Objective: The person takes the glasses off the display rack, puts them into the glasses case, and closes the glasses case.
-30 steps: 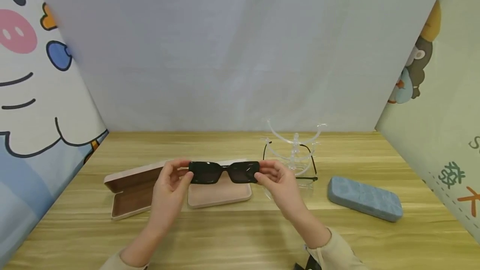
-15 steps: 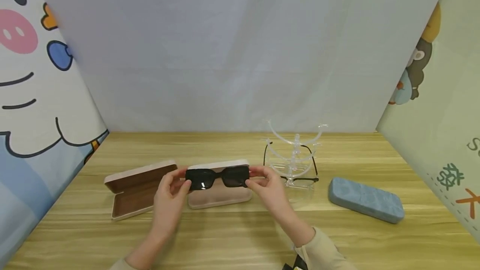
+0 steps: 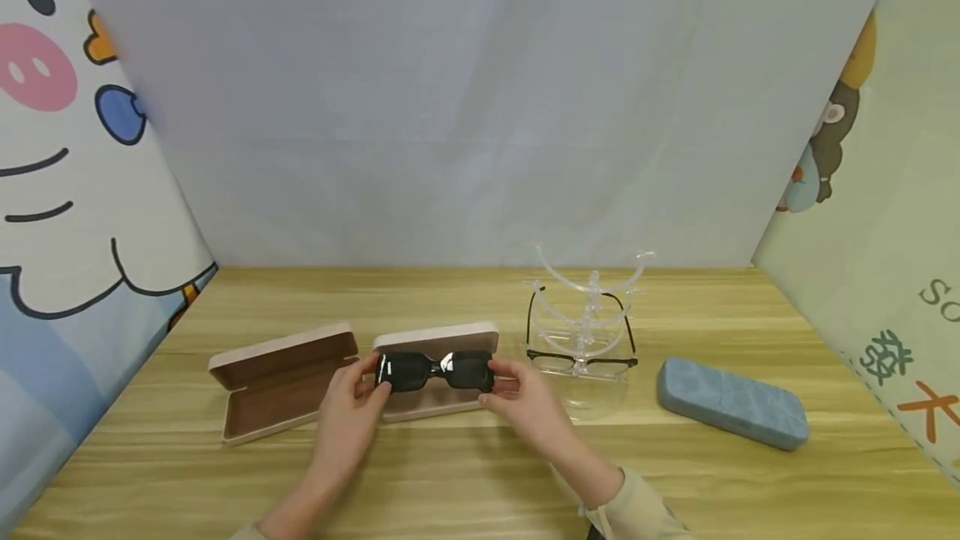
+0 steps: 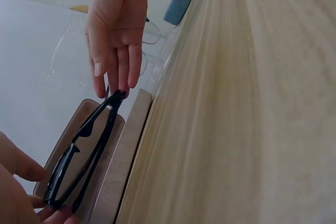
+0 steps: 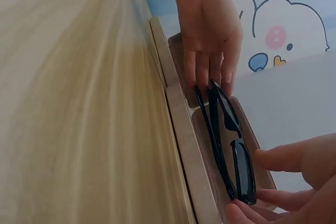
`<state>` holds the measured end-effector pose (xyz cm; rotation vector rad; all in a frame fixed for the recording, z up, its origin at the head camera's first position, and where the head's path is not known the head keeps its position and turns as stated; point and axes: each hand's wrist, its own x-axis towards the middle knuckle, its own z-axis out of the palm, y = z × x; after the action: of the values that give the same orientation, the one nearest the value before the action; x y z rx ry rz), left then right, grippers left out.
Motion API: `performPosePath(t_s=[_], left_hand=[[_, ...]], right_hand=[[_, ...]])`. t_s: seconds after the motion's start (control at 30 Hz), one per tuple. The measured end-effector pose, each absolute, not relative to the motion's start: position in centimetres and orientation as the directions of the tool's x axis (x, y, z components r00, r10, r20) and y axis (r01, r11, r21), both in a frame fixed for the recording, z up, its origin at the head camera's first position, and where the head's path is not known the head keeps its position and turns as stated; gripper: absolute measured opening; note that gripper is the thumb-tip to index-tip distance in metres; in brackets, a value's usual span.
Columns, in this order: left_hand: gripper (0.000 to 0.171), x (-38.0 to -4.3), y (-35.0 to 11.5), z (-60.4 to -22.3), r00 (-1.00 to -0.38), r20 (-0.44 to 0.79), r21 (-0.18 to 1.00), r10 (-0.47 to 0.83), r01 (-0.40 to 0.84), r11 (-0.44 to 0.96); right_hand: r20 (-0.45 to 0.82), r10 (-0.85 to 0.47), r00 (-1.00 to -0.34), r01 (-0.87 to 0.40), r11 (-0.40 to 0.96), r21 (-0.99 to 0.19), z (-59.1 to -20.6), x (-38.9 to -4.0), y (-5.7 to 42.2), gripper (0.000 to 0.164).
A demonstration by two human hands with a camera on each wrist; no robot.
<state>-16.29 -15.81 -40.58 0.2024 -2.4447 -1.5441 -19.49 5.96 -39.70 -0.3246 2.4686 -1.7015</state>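
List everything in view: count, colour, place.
middle case: 1, pinkish, centre, open
left case: 1, brown inside, left, open
sunglasses: 1, black, at middle case
display stand: 1, clear, centre-right
eyeglasses: 1, black, on display stand
closed case: 1, blue, right
table: 1, tan, below
backdrop: 1, grey, behind
printed panels: 2, white left, green right
unclear item: 1, black, bottom
left hand: 1, gripping sunglasses
right hand: 1, gripping sunglasses
sleeves: 2, beige, bottom

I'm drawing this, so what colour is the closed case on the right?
The closed case is blue with paler patches, clearest in the head view.
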Motion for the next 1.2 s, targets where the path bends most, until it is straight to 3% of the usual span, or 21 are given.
performPosePath(t_s=[0.5, 0.8, 1.0, 1.2], left_hand=[[0.052, -16.39, -15.36, -41.14, -0.983, 0.075, 0.816, -0.170, -0.038, 0.577], [0.054, -15.98, -15.36, -40.94, -0.993, 0.051, 0.766, -0.108, -0.030, 0.643], [0.053, -15.83, -15.16, -40.80, -0.995, 0.048, 0.744, -0.088, -0.023, 0.667], [0.060, -15.80, -15.11, -40.76, -0.997, 0.020, 0.749, -0.073, -0.033, 0.661]], right_hand=[[0.010, -0.299, -0.954, -0.174, 0.528, -0.831, -40.20, -19.15, 6.23, 0.054], [-0.004, -0.341, -0.940, -0.183, 0.515, -0.838, -40.08, -18.75, 6.08, 0.055], [0.009, -0.311, -0.950, -0.187, 0.550, -0.814, -40.07, -18.92, 6.02, 0.049], [0.011, -0.294, -0.956, -0.176, 0.540, -0.823, -40.31, -19.18, 5.95, 0.054]])
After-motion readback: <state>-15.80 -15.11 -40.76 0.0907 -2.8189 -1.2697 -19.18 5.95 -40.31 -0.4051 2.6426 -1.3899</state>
